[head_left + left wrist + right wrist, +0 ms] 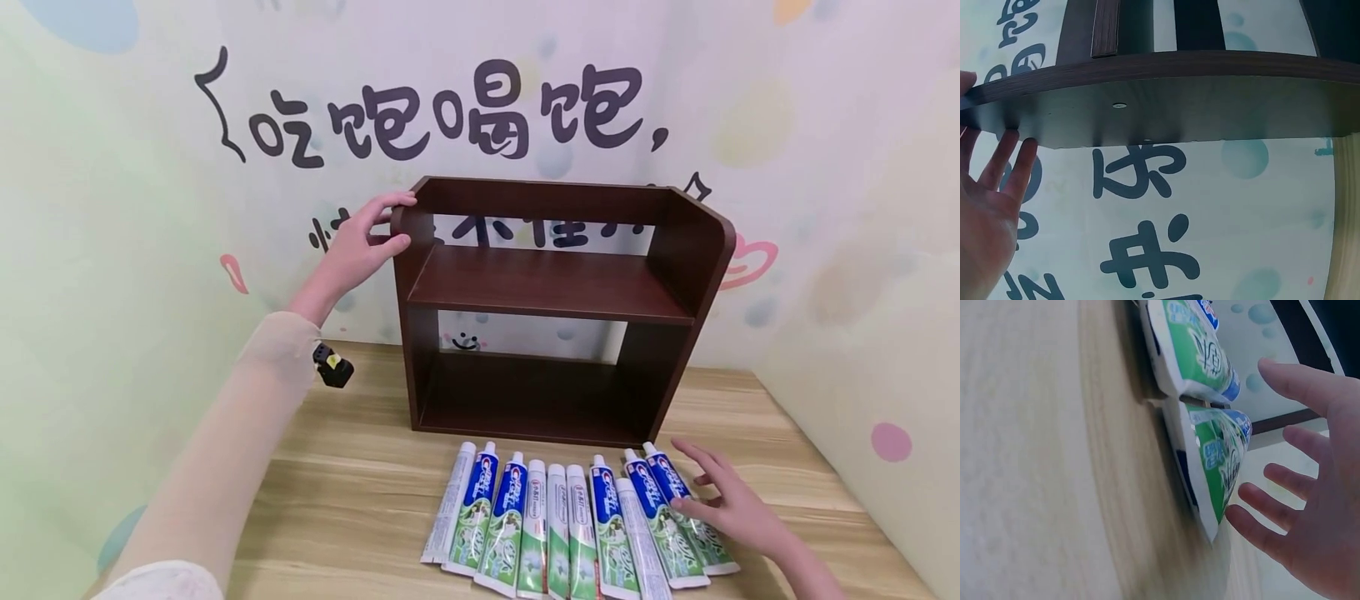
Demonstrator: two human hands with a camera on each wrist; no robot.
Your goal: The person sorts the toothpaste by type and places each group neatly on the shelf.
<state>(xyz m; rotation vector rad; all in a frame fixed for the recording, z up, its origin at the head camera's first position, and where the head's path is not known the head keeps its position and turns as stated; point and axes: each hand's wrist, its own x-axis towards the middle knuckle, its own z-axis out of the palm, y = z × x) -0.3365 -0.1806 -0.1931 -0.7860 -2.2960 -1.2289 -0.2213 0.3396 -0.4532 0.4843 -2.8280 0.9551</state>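
Note:
A dark brown two-tier wooden shelf stands upright on the table. My left hand touches the upper part of its left side panel, fingers extended and thumb near the front edge. Several toothpaste tubes lie side by side before the shelf, some blue and green, others white and green. At the right end of that row, my right hand hovers beside the outermost toothpaste tube. Its fingers are spread with nothing held, as the right wrist view shows. Whether a fingertip touches the tube, I cannot tell.
Both shelf tiers hold nothing visible. A small black device shows beside the left forearm. Behind the shelf stands a pale wall with dark lettering, and similar walls flank the wood-grain table.

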